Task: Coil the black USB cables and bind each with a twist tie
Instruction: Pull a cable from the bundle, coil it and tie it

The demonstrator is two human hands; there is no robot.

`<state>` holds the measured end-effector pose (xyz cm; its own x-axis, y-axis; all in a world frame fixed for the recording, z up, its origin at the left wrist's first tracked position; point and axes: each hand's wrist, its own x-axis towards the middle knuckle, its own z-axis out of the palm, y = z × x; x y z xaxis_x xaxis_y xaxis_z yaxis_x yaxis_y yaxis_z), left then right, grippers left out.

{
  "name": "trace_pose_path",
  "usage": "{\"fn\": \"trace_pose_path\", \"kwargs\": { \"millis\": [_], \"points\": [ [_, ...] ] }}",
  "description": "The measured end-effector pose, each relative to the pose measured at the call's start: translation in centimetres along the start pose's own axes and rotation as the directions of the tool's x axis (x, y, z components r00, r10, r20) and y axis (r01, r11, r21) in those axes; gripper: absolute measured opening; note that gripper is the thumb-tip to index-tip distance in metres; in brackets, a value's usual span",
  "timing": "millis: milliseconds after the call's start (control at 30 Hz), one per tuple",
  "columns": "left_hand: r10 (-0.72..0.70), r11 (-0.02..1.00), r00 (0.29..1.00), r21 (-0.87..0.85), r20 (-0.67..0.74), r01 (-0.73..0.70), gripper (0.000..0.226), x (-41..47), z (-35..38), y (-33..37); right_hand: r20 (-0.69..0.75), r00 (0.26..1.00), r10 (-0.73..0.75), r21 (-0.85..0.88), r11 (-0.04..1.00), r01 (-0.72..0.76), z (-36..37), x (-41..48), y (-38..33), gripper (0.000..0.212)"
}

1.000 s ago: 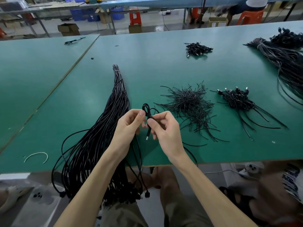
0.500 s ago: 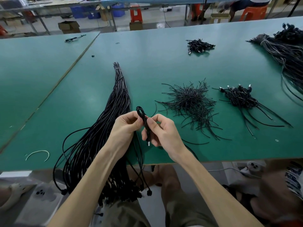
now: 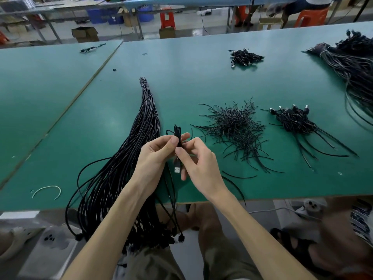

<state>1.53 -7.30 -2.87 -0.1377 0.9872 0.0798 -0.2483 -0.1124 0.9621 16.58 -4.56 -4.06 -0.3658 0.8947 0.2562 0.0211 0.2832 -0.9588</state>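
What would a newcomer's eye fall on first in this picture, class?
At the centre, the left hand and right hand pinch a small folded cable above the green table. Next, the long bundle of black cables just left of them, spilling over the near edge, and the spiky pile of twist ties to the right.

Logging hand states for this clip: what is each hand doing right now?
Left hand: pinches the coiled USB cable.
Right hand: pinches the same cable, just above its plug.
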Motion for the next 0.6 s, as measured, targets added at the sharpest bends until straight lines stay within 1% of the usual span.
{"fn": "trace_pose_path", "kwargs": {
  "millis": [67,100,167,267,333,400,500,600],
  "points": [
    [-0.01,1.0,0.999,0.021,0.043,0.01,0.039,0.1,-0.1,-0.2,0.008,1.0,0.006,0.027,1.0,-0.006,-0.1,0.0,0.0,0.02],
    [-0.011,0.999,0.999,0.042,0.052,0.009,0.038,0.2,-0.2,-0.3,0.015,1.0,0.018,0.062,0.998,-0.019,-0.1,0.1,0.0,0.019],
    [-0.004,0.998,0.999,0.069,0.05,0.001,0.036,0.3,-0.3,-0.5,0.037,0.999,0.035,0.122,0.992,-0.039,-0.1,0.1,0.0,0.017],
    [0.011,0.999,0.999,0.04,0.037,-0.013,0.036,0.4,-0.4,-0.5,0.103,0.992,0.072,0.176,0.98,-0.089,-0.2,0.2,-0.1,0.013],
    [0.034,0.999,0.999,0.036,0.02,-0.034,0.043,0.3,-0.6,-0.6,0.155,0.982,0.108,0.233,0.962,-0.142,-0.4,0.2,-0.1,0.011],
    [0.069,0.995,0.998,0.078,0.011,-0.07,0.048,0.3,-0.7,-0.7,0.199,0.971,0.135,0.282,0.941,-0.189,-0.5,0.3,-0.2,0.014],
    [0.107,0.98,0.994,0.172,-0.016,-0.103,0.039,0.2,-0.7,-1.0,0.235,0.959,0.156,0.32,0.92,-0.228,-0.7,0.4,-0.3,0.015],
    [0.118,0.972,0.992,0.212,-0.047,-0.106,0.033,0.3,-0.7,-1.2,0.232,0.959,0.162,0.327,0.916,-0.234,-0.6,0.4,-0.3,0.016]
  ]
}}
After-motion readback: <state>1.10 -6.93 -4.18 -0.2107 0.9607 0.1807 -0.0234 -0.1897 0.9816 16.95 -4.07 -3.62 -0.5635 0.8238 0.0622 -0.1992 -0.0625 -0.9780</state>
